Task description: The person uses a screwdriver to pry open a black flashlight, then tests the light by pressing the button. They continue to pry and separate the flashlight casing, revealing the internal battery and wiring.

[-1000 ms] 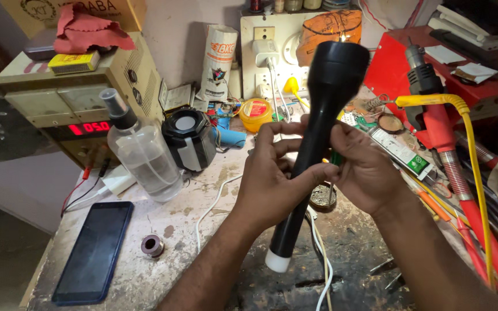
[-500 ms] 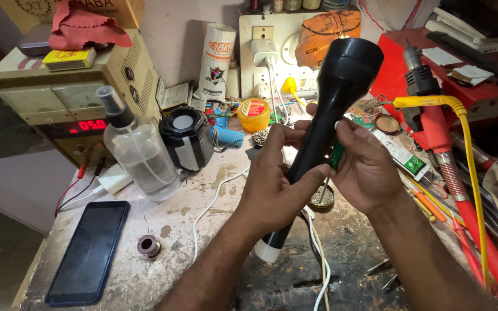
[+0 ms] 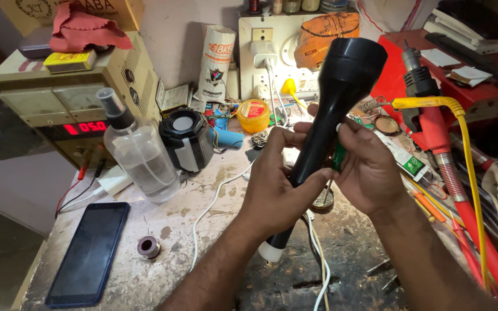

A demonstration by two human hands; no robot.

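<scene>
While both hands' grip closes around its narrow barrel, the torch (image 3: 329,121) looks rigid, smooth, top-heavy: left hand (image 3: 275,193), right hand (image 3: 370,170).

You see: torch (image 3: 329,121) – smooth matt black plastic | bottle (image 3: 142,161) – clear glossy plastic | bench (image 3: 203,230) – rough, stained | phone (image 3: 90,253) – glossy glass | cloth (image 3: 85,29) – red, crumpled

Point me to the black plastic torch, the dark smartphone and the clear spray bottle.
black plastic torch (image 3: 350,72), head view, on its wide head.
dark smartphone (image 3: 90,252), head view, middle of its screen.
clear spray bottle (image 3: 142,161), head view, on its transparent body.
</scene>
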